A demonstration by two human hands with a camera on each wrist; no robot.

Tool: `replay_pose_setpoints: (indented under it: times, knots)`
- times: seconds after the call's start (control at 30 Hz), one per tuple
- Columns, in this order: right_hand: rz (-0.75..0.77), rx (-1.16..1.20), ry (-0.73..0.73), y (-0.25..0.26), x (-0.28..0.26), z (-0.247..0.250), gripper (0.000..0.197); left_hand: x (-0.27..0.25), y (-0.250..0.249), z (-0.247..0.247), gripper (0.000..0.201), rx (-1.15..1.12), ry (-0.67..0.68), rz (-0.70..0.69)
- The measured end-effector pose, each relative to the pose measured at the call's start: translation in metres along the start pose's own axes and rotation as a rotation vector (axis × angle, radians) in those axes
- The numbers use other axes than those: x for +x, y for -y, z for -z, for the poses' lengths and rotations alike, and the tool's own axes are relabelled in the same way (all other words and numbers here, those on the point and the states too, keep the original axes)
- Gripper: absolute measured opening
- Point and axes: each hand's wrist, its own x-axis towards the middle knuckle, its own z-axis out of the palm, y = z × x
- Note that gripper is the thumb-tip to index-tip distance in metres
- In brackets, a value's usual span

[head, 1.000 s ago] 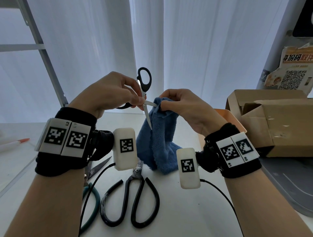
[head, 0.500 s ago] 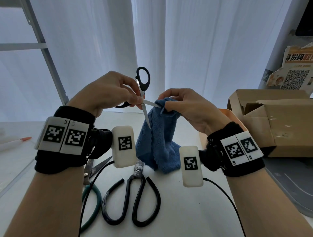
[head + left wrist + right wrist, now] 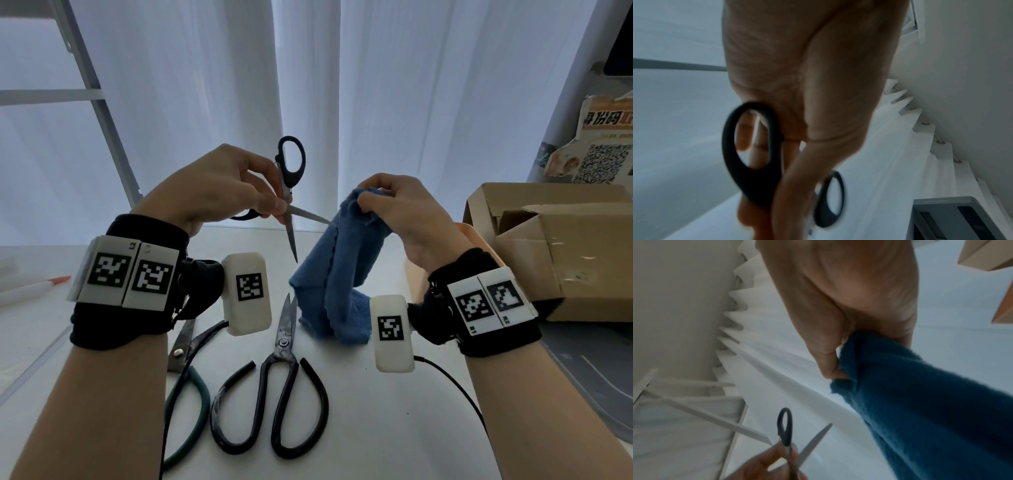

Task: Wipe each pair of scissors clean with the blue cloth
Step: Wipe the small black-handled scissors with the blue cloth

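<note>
Both forearms are raised; the left hand (image 3: 219, 192) pinches with curled fingers, and the right hand (image 3: 407, 212) is curled in a grip.

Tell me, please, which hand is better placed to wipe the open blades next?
The right hand: it already pinches the blue cloth beside the blade tip, while the left hand grips the open scissors.

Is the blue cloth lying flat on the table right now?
No, the right hand pinches the blue cloth by its top and holds it up, so it hangs down with only its lower end near the table.
</note>
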Motion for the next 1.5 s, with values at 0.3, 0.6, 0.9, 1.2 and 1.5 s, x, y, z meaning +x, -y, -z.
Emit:
replay_pose_setpoints:
  times: [0.3,0.6,0.9,1.2,1.5]
  knots:
    - [-0.012,0.224,0.366,0.015,-0.012,-0.007,0.025,0.004,0.001,-0.003,0.011,0.046,0.043,-0.145]
    - [0.072,0.073,0.414,0.014,-0.014,-0.013,0.020,0.006,-0.003,-0.009,0.011,0.114,-0.020,-0.237]
    - [0.086,-0.003,0.260,0.013,-0.012,-0.018,0.012,0.007,-0.002,-0.010,0.011,0.085,-0.156,-0.214]
    - [0.043,-0.019,0.218,0.012,-0.006,-0.003,0.011,0.010,-0.001,-0.011,0.012,0.003,-0.238,-0.199]
    - [0.089,0.032,-0.229,0.008,0.003,0.017,0.014,0.009,0.012,0.014,0.010,-0.204,-0.429,-0.150]
